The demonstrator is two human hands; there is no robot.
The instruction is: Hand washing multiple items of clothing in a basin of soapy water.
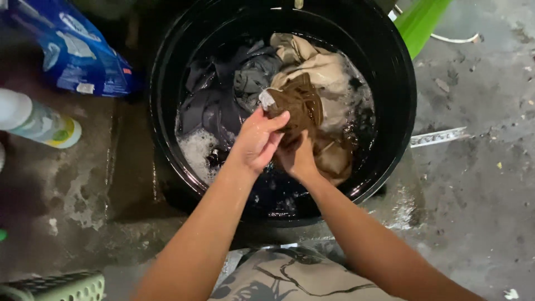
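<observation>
Both hands clench one wet brown cloth [301, 108] over the black tub [390, 139]; my left hand [257, 139] grips its top, my right hand [295, 159] beneath; grey clothes [253, 75] soak alongside.

Wet grey concrete floor [479, 184], black round wash tub [167, 83] standing on it, blue detergent bag [78, 53] at upper left, white bottle [36, 120] lying beside, pale green slotted basket [61, 285] at lower left, green plastic object [421, 19] at upper right
</observation>
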